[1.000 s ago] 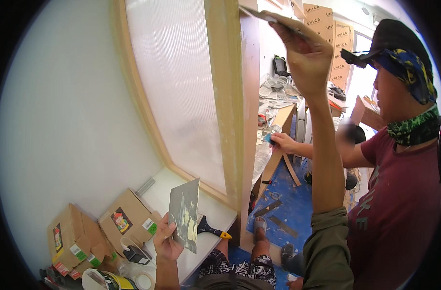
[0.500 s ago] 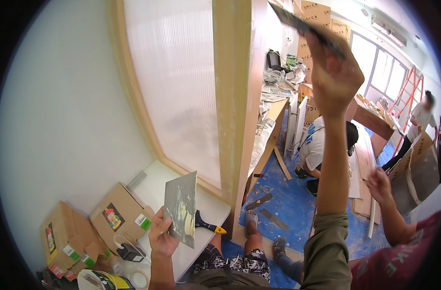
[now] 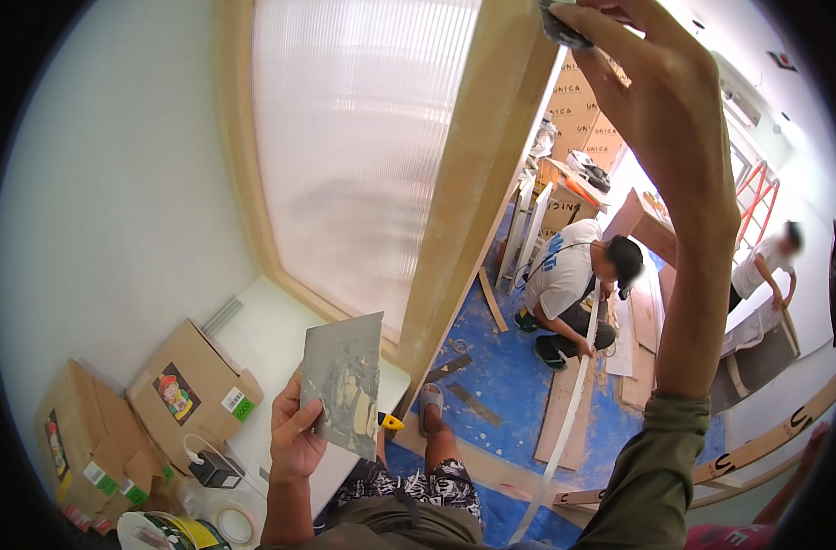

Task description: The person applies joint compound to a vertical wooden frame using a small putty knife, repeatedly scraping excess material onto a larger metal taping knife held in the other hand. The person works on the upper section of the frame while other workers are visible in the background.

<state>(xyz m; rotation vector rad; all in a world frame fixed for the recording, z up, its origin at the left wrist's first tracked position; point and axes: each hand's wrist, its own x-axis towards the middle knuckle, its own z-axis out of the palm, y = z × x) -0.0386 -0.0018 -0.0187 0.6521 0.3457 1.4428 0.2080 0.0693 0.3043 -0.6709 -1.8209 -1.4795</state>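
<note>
My left hand is closed around the edge of a thin grey metal plate, its fingers behind and thumb in front. Cream-coloured filler is smeared over the plate's lower face. High in the picture, my right hand pinches a dark flat scraper blade. That blade meets the upper part of a yellowish wooden post; whether it presses on the wood I cannot tell. Left of the post, a ribbed translucent panel sits in a wooden frame. A yellow-tipped handle shows behind the plate.
Cardboard boxes, a black adapter, a tape roll and a tub are by the white ledge. One person crouches over boards on blue floor sheeting; another bends at far right.
My right hand has brought the scraper blade up to the post. The view has shifted, the plate shows more of its face, and the crouching person has turned. The maroon-sleeved person has mostly left view.
</note>
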